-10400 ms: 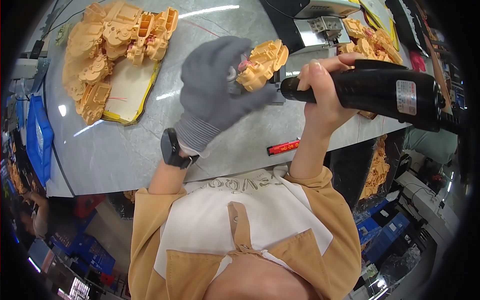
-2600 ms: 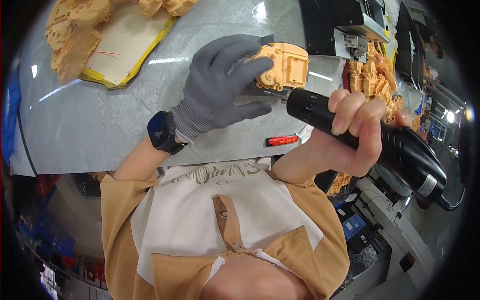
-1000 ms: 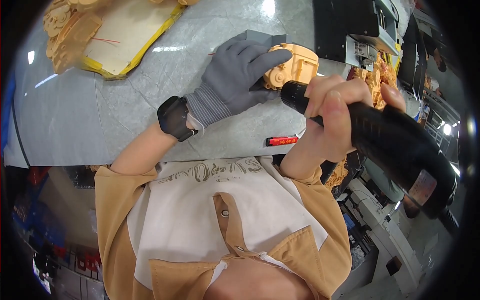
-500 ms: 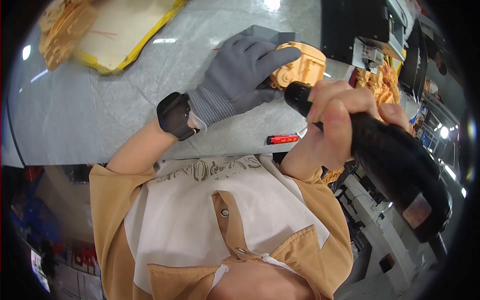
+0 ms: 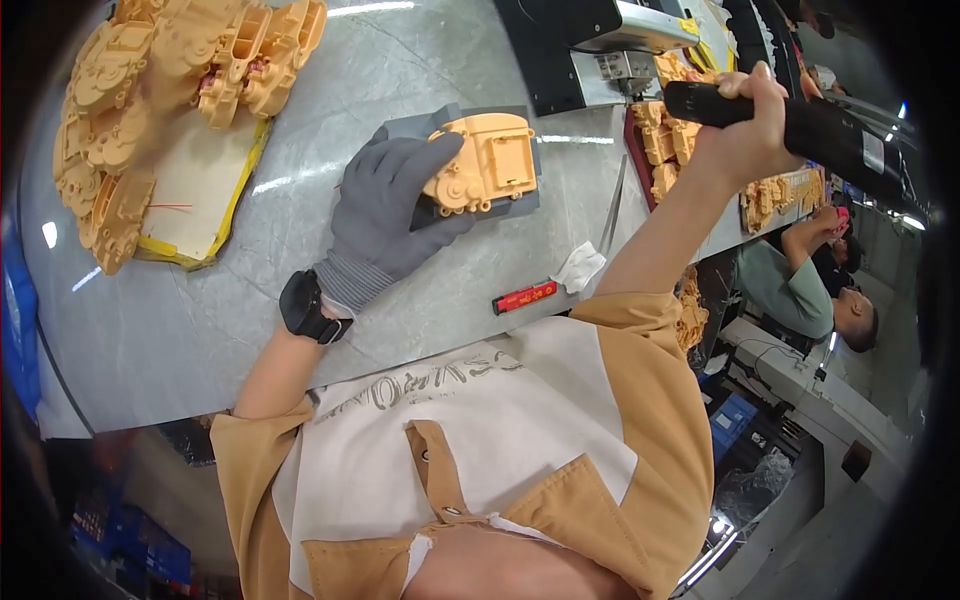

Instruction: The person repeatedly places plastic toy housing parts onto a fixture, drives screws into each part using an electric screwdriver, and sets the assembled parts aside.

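Observation:
My left hand (image 5: 385, 205), in a grey knit glove, grips the left side of an orange moulded plastic housing (image 5: 503, 160), thumb across its top edge. That housing rests on a dark grey block (image 5: 522, 205), partly hidden by the glove. Raised to the right, my bare right hand (image 5: 757, 125) is wrapped round a black electric screwdriver (image 5: 835, 135). The screwdriver is well away from the housing, its collared front end pointing left; I cannot make out a bit.
Many orange housings (image 5: 110, 130) are piled at the left by a yellow-edged board (image 5: 205, 185). A red cutter-like object (image 5: 525, 297) and crumpled white paper (image 5: 578, 267) lie near the front edge. Black equipment (image 5: 560, 50) stands behind; more orange parts (image 5: 655, 135) lie right. A co-worker (image 5: 800, 285) is beyond.
My right hand has lifted the screwdriver away from the housing, up and to the right. My left hand still holds the housing. The view has shifted, showing more of the left pile and a co-worker.

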### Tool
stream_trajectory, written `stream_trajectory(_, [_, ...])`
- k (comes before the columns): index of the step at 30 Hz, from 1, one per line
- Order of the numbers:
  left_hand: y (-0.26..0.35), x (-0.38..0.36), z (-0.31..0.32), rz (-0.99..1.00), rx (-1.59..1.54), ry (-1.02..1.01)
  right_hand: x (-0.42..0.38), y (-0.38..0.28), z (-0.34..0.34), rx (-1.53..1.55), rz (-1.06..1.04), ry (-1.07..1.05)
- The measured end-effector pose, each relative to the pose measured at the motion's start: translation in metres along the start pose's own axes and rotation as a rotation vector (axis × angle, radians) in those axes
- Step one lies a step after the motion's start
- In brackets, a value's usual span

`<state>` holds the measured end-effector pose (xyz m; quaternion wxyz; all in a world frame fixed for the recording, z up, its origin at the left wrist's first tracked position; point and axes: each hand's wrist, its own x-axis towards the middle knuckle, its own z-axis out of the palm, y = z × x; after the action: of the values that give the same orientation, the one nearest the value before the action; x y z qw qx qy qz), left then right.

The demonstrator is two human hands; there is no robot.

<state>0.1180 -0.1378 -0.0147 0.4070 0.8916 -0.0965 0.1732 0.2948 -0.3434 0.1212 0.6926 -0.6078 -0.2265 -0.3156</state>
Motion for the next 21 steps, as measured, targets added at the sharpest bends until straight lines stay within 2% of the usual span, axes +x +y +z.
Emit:
stream_trajectory(1, [-0.001, -0.001, 0.001, -0.002, 0.019, -0.005, 0.001, 0.009, -0.001, 0.024, -0.006, 0.000])
stream_trajectory(3, [0.001, -0.003, 0.001, -0.009, 0.035, -0.029, -0.006, 0.027, 0.008, -0.137, -0.037, 0.033])
stream_trajectory(4, [0.003, -0.003, -0.002, -0.052, 0.030, -0.045, -0.005, 0.027, 0.005, -0.047, 0.042, -0.017])
stream_trajectory(6, [0.008, -0.001, -0.001, -0.083, 0.025, -0.050, -0.012, 0.017, -0.003, -0.063, 0.081, -0.012])
stream_trajectory(8, [0.009, -0.002, 0.001, -0.146, 0.044, 0.020, -0.028, 0.011, -0.018, -0.069, 0.124, -0.040])
stream_trajectory(9, [0.006, 0.000, 0.000, -0.155, 0.049, 0.039, -0.046, -0.011, -0.007, 0.056, 0.217, 0.025])
stream_trajectory(10, [0.002, 0.000, 0.000, -0.117, 0.004, 0.021, -0.059, -0.024, -0.006, 0.134, 0.218, 0.027])
stream_trajectory(11, [-0.001, -0.003, 0.000, -0.079, -0.042, -0.019, -0.069, -0.041, 0.001, 0.194, 0.252, -0.011])
stream_trajectory(12, [0.000, -0.007, -0.001, -0.097, -0.045, -0.043, -0.077, -0.052, 0.010, 0.142, 0.181, -0.078])
stream_trajectory(13, [0.002, -0.007, 0.000, -0.096, -0.022, -0.042, -0.083, -0.051, 0.009, 0.202, 0.238, -0.098])
stream_trajectory(16, [0.000, -0.002, 0.002, -0.066, -0.018, 0.018, -0.088, -0.068, 0.041, 0.232, 0.181, -0.194])
stream_trajectory(21, [0.008, 0.000, -0.014, -0.019, -0.128, 0.157, -0.096, -0.074, 0.056, 0.485, 0.358, -0.225])
